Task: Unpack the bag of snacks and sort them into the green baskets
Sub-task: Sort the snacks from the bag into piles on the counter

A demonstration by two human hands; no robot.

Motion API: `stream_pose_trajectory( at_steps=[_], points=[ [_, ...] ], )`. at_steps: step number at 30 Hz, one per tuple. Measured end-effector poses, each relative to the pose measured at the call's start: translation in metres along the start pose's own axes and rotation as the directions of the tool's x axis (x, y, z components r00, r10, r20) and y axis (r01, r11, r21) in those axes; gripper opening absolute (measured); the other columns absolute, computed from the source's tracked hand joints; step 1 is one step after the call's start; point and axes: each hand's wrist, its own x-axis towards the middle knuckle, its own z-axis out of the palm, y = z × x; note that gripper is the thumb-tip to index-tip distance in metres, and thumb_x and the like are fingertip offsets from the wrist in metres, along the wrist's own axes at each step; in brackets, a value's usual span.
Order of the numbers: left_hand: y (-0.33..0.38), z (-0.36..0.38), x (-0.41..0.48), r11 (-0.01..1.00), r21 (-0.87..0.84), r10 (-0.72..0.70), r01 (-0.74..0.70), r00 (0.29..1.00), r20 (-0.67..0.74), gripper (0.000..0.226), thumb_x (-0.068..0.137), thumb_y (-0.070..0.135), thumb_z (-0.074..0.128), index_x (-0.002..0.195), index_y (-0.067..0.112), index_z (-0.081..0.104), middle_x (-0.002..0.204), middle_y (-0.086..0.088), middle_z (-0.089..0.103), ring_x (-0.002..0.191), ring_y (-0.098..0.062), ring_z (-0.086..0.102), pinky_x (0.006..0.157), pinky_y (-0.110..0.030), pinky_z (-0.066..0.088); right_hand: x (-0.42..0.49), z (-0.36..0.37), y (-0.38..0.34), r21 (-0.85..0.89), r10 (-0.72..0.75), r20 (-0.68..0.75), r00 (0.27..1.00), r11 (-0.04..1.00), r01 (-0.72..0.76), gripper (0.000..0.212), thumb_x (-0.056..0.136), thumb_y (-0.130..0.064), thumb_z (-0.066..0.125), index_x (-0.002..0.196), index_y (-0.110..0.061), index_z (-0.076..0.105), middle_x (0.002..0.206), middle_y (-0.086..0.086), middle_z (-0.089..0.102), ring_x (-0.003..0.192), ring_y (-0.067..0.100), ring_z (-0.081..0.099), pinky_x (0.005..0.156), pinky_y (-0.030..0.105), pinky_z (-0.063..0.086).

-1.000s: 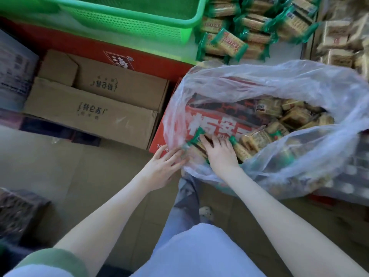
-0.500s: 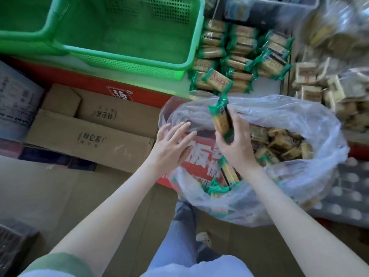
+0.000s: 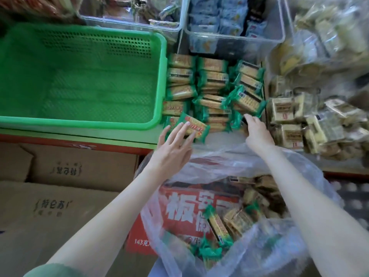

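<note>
Though amid packets [image 3: 215, 92], right fingers' [image 3: 249, 119] hold unclear.

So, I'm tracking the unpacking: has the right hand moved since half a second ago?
Yes. The right hand has left the bag and reached forward to the green packet pile beside the basket.

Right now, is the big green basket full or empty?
Empty. The green basket shows only its bare perforated floor; the green-wrapped snack packs lie outside, beside its right wall.

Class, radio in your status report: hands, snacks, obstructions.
Left hand open, fingers on green packet. Right hand at packet pile, grip unclear. No packets in green basket; bag part full. Nothing in the way.
</note>
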Motion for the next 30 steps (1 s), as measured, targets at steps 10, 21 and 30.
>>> stream_pose_trajectory(
  at_steps=[10, 21, 30],
  points=[
    [0.024, 0.012, -0.027, 0.999, -0.031, 0.025, -0.024, 0.999, 0.042, 0.044, 0.1, 0.03, 0.041, 0.135, 0.009, 0.055, 0.143, -0.019, 0.047, 0.133, -0.032, 0.045, 0.111, -0.051, 0.027, -0.048, 0.022, -0.004, -0.14, -0.276, -0.363, 0.89, 0.96, 0.241, 0.074, 0.087, 0.005, 0.053, 0.152, -0.01, 0.02, 0.148, 0.02, 0.034, 0.134, 0.033, 0.032, 0.11, 0.044, 0.027],
    [0.075, 0.003, -0.131, 0.997, 0.03, -0.071, 0.066, 0.974, 0.214, 0.058, 0.09, 0.023, 0.059, 0.145, 0.012, 0.043, 0.149, -0.02, 0.038, 0.139, -0.033, 0.033, 0.114, -0.054, 0.019, -0.209, 0.11, -0.013, -0.396, -0.354, 0.348, 0.868, 0.784, 0.478, 0.07, 0.095, -0.047, 0.043, 0.151, -0.013, 0.018, 0.136, 0.012, 0.049, 0.123, 0.032, 0.042, 0.105, 0.045, 0.027],
    [0.107, -0.023, -0.159, 0.991, 0.112, -0.104, 0.079, 0.965, 0.242, 0.077, 0.075, 0.017, 0.074, 0.146, 0.014, 0.043, 0.151, -0.021, 0.035, 0.141, -0.034, 0.029, 0.115, -0.051, 0.007, -0.222, 0.102, -0.001, 0.179, -0.515, 0.087, 0.853, 0.85, 0.495, 0.066, 0.096, -0.008, 0.047, 0.151, -0.028, 0.017, 0.133, 0.005, 0.047, 0.102, 0.028, 0.057, 0.078, 0.03, 0.043]
  ],
)
